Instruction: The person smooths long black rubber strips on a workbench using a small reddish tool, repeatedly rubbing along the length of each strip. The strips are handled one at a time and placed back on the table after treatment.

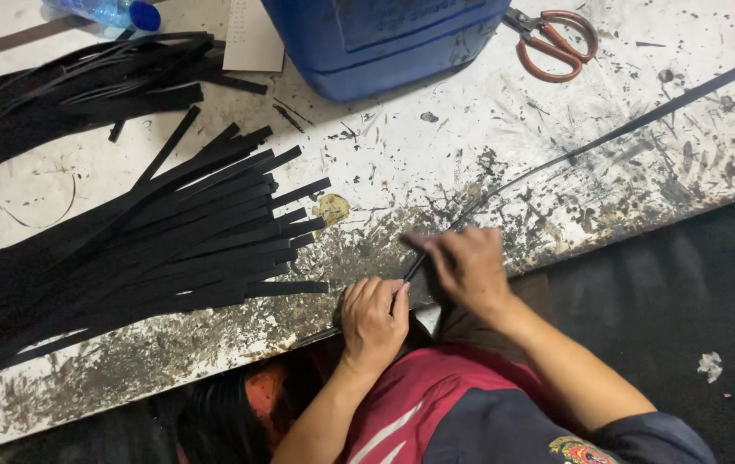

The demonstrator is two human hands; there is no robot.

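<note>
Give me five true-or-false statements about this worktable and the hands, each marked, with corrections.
1. Both hands, left hand and right hand, grip one long black strip. True.
2. The scissors have blue handles. False: reddish-brown.
3. The pile of cut black strips lies left of the hands. True.
4. The blue container stands at the table's near edge. False: far side.
5. The right hand holds the scissors. False: they lie untouched.

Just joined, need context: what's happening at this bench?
A person works one long black strip at the near edge of a stained white table. The left hand is closed around its near end; the right hand pinches it just beyond. A pile of cut black strips lies to the left, red-handled scissors and a blue container behind.
</note>
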